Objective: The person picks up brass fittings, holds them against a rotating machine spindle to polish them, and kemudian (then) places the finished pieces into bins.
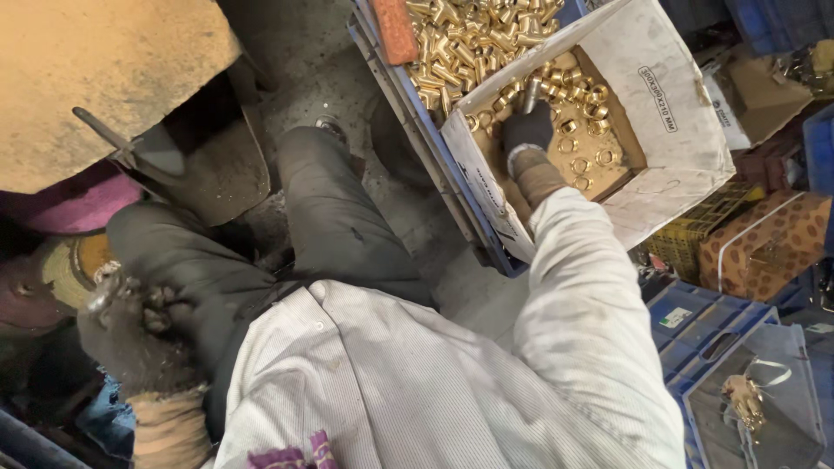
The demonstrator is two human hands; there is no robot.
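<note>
My right hand (527,128), in a dark glove with a tan cuff, reaches into an open cardboard box (669,130) whose floor holds several brass ring fittings (584,130). Its fingers are closed around a short grey metal piece (530,92) at the box's far edge. Beyond the box, a blue crate (434,143) is heaped with brass pipe fittings (469,39). My left hand (139,334), in a dirty dark glove, rests curled by my left knee at lower left. A small shiny metal part (106,291) shows at its top.
A large tan-orange slab (95,78) and a dark metal plate (204,161) stand at upper left. Spotted brown cartons (764,239), a yellow crate (695,227) and blue bins (721,347) crowd the right. One grey bin holds a brass piece (745,401). Grey concrete floor (321,78) shows between.
</note>
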